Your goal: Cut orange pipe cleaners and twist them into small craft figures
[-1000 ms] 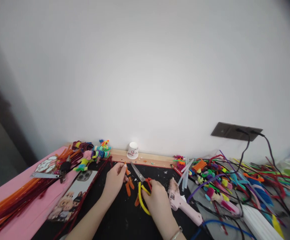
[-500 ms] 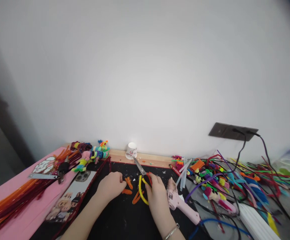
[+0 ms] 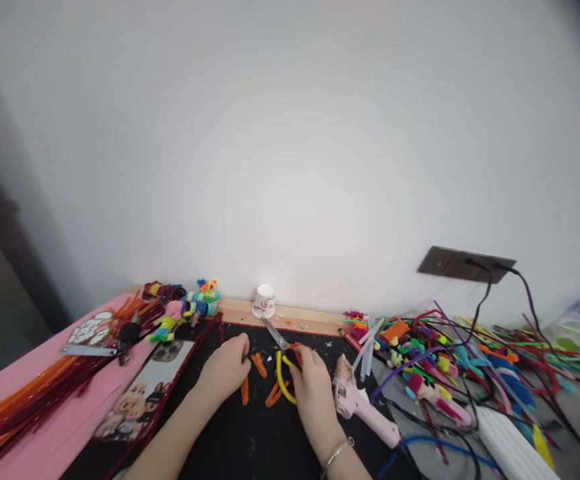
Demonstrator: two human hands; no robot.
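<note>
My right hand (image 3: 313,390) is closed around the red and yellow handles of a pair of scissors (image 3: 283,353), whose blades point up and left over the black mat (image 3: 250,433). My left hand (image 3: 225,370) is pinched on a short orange pipe-cleaner piece (image 3: 245,390) that hangs down from its fingers. Two more orange pieces (image 3: 259,365) lie on the mat between the hands, one straight and one bent in a V.
A pink glue gun (image 3: 363,407) lies right of my right hand. A tangled heap of coloured pipe cleaners (image 3: 450,367) fills the right side. Left are a phone in a cartoon case (image 3: 143,390), red and orange pipe cleaners (image 3: 30,400), small figures (image 3: 185,310). A paper cup (image 3: 265,301) stands by the wall.
My left hand came down to the mat and picked up an orange piece, which now hangs from its fingers. The scissors in my right hand shifted slightly toward the wall.
</note>
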